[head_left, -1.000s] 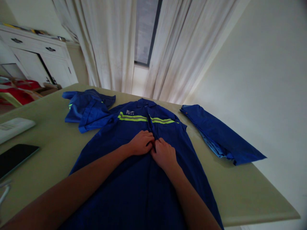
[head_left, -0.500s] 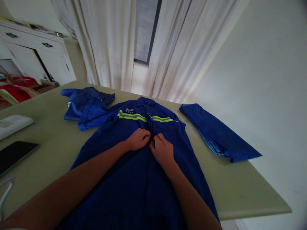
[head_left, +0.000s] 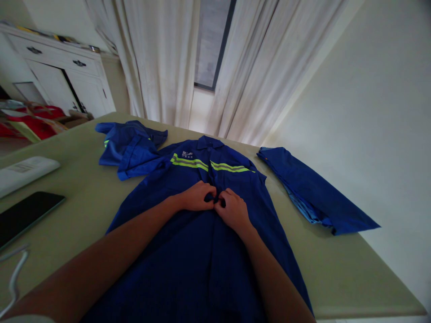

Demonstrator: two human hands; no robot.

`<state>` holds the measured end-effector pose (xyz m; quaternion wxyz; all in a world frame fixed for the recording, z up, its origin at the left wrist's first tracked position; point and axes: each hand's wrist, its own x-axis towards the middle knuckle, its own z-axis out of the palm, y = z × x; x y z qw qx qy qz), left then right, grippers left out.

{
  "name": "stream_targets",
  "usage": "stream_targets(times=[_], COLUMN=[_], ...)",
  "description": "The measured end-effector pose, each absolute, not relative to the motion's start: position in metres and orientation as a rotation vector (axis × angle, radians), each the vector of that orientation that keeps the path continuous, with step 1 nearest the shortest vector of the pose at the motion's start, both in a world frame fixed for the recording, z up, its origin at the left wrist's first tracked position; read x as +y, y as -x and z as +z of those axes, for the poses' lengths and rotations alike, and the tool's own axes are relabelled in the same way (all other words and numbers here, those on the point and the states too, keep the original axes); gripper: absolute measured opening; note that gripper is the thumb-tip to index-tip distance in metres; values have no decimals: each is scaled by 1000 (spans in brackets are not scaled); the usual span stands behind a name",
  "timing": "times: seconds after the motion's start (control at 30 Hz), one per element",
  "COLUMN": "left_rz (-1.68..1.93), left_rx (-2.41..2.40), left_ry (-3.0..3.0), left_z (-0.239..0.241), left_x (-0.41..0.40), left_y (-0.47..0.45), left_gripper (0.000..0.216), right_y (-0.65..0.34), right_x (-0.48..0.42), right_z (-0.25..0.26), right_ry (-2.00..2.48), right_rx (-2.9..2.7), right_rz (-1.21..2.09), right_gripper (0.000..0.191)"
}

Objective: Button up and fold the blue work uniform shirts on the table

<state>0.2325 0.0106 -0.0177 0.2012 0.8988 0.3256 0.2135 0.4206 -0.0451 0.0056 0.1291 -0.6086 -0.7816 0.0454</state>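
Observation:
A dark blue work jacket (head_left: 188, 251) lies front up on the table, its collar pointing away from me. Yellow-green reflective bands cross its chest, and a small white logo sits above the left-hand band. My left hand (head_left: 199, 196) pinches the front opening below the bands. Right beside it, my right hand (head_left: 233, 209) is closed on the other side of the same opening, fingertips almost touching. Whether a button is between the fingers is too small to tell. The jacket's left-hand sleeve (head_left: 134, 152) lies bunched on the table.
Blue folded fabric (head_left: 310, 188) lies along the table's right side, by the wall. A black phone (head_left: 30, 213), a white box-shaped device (head_left: 28, 172) and a white cable (head_left: 15, 278) are at the left. Beyond the pale green table (head_left: 363, 278) are curtains (head_left: 158, 58) and a white cabinet (head_left: 67, 67).
Both hands have drawn closer, their fingertips now meeting at the jacket's front opening. The placket lies flatter between the chest bands. The whole view has shifted slightly.

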Motion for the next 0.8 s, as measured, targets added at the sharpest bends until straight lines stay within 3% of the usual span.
stream_targets(times=[0.3,0.6,0.8], left_rz=[656,656,627], left_rx=[782,752,676], left_ry=[-2193,-2242,-2171], left_z=[-23,-26,-20], left_x=[23,23,22], left_y=[-225,-224,-221], left_gripper=[17,16,15], right_y=[-430,-414,-417], right_x=[-41,-49,-51], right_z=[1,7,9], right_ry=[1647,1888,1801], right_rx=[-2151,-2224,-2290], right_rz=[352,205,239], right_gripper=[10,10,9])
